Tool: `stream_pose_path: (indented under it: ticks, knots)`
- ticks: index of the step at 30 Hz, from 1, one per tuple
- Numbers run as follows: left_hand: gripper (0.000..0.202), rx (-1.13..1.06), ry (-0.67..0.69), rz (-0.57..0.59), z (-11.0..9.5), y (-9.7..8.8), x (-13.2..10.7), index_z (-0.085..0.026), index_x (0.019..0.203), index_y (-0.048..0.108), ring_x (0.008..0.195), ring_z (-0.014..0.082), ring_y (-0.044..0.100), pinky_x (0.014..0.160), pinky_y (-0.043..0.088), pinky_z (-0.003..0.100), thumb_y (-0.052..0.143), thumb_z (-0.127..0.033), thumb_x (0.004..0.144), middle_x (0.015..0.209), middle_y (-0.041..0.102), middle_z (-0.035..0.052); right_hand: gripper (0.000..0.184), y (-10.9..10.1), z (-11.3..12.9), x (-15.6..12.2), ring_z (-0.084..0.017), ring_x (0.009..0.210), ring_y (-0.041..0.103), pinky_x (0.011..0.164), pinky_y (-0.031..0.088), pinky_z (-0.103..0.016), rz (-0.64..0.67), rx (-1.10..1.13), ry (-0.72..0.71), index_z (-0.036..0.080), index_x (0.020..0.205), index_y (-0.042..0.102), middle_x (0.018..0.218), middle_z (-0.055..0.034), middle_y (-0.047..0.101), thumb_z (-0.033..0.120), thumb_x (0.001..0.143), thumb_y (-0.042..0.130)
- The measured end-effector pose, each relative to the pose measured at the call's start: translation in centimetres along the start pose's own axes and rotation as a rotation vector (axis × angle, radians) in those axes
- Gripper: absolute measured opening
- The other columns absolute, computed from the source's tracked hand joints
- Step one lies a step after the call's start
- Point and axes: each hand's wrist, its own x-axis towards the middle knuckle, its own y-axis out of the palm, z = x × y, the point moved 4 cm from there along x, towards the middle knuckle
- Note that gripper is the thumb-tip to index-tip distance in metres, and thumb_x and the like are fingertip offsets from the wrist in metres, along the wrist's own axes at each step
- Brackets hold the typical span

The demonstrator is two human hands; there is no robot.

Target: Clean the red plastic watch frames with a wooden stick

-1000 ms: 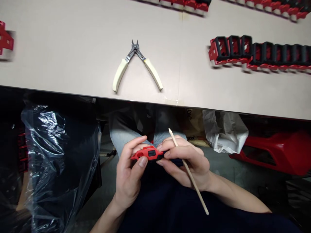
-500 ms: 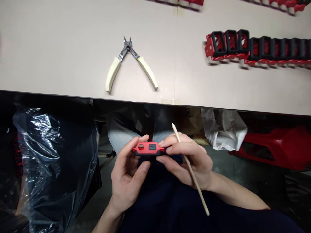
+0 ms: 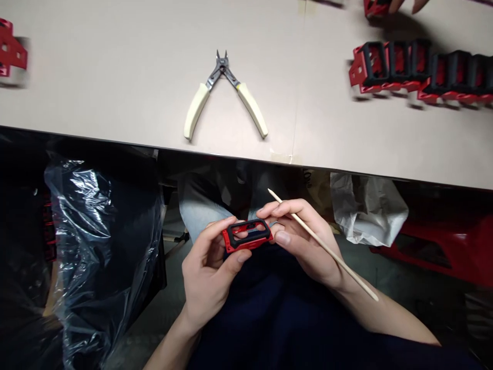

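Between my two hands, over my lap, is a small red plastic housing [image 3: 246, 245] with a black rectangular rim framing its opening. My left hand [image 3: 210, 270] pinches its left end between thumb and fingers. The fingertips of my right hand [image 3: 308, 241] touch its right end. A thin pale wooden stick [image 3: 327, 249] with a pointed tip also lies in my right hand, slanting across the fingers toward the forearm. Ahead, a pair of side cutters [image 3: 223, 77] with cream handles rests on the table with its handles spread.
The pale table [image 3: 127, 77] has its front edge beyond my hands. A row of similar red-and-black housings [image 3: 400, 69] stands at right, and another person's hand [image 3: 408, 4] is above it. A red part [image 3: 11, 49] sits far left. Clear plastic sheeting [image 3: 96, 246] hangs at left, a white bag [image 3: 365, 210] at right.
The housing has been turned so its black-rimmed opening faces up toward me. The stick has swung flatter in my right hand. Another person's hand has come in at the top right.
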Motion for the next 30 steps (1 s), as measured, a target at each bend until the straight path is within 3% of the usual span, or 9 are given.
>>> stream_pose_path:
  ticks: [4,10,14,18,21,30]
  knots:
    - [0.035,-0.07,-0.05,-0.015,0.5,-0.1,0.3,-0.034,0.113,0.086,0.09,0.0156,0.083,0.084,0.066,0.018,0.098,-0.03,0.08,0.104,0.086,-0.002,0.029,0.1,0.0,-0.1,-0.019,0.103,0.076,0.082,0.066,-0.032,0.074,-0.066,-0.026,0.025,0.115,0.065,0.123,-0.0105,0.074,0.036,0.096,0.084]
    - [0.035,-0.171,-0.158,0.021,2.0,-0.4,0.3,-0.031,0.114,0.085,0.091,0.0149,0.083,0.083,0.063,0.017,0.098,-0.034,0.081,0.104,0.086,0.0013,0.026,0.3,-0.4,0.0,-0.018,0.104,0.075,0.083,0.066,-0.03,0.068,-0.048,-0.08,0.026,0.116,0.065,0.123,-0.0087,0.073,0.026,0.097,0.083]
    - [0.037,-0.143,-0.167,-0.008,2.3,-0.6,0.2,-0.031,0.119,0.083,0.086,0.0159,0.081,0.082,0.064,0.022,0.095,-0.037,0.084,0.098,0.083,0.0011,0.025,0.5,-0.3,0.1,-0.019,0.103,0.076,0.08,0.066,-0.032,0.055,-0.103,-0.114,0.025,0.114,0.065,0.121,-0.01,0.075,0.03,0.097,0.083]
    - [0.029,-0.136,-0.174,-0.061,2.3,-0.6,0.0,-0.028,0.113,0.084,0.078,0.0173,0.077,0.075,0.065,0.028,0.084,-0.049,0.093,0.09,0.08,0.002,0.023,0.5,-0.1,0.2,-0.015,0.085,0.074,0.072,0.063,-0.028,0.002,-0.124,-0.1,0.023,0.108,0.067,0.104,-0.0048,0.076,0.038,0.098,0.082]
    - [0.029,-0.138,-0.185,-0.077,2.2,-0.4,0.0,-0.028,0.107,0.085,0.076,0.0179,0.076,0.072,0.065,0.029,0.083,-0.053,0.092,0.092,0.08,0.0029,0.025,0.3,-0.2,0.2,-0.011,0.068,0.066,0.061,0.056,-0.024,-0.038,-0.143,-0.038,0.023,0.104,0.069,0.088,0.0004,0.072,0.043,0.097,0.082]
    - [0.025,-0.148,-0.175,-0.011,2.2,-0.2,0.0,-0.029,0.109,0.084,0.073,0.0191,0.077,0.072,0.066,0.032,0.079,-0.05,0.097,0.09,0.081,0.0033,0.026,0.0,-1.3,0.5,-0.012,0.064,0.065,0.061,0.055,-0.025,-0.056,-0.016,0.058,0.022,0.099,0.071,0.08,0.0026,0.071,0.045,0.095,0.083]
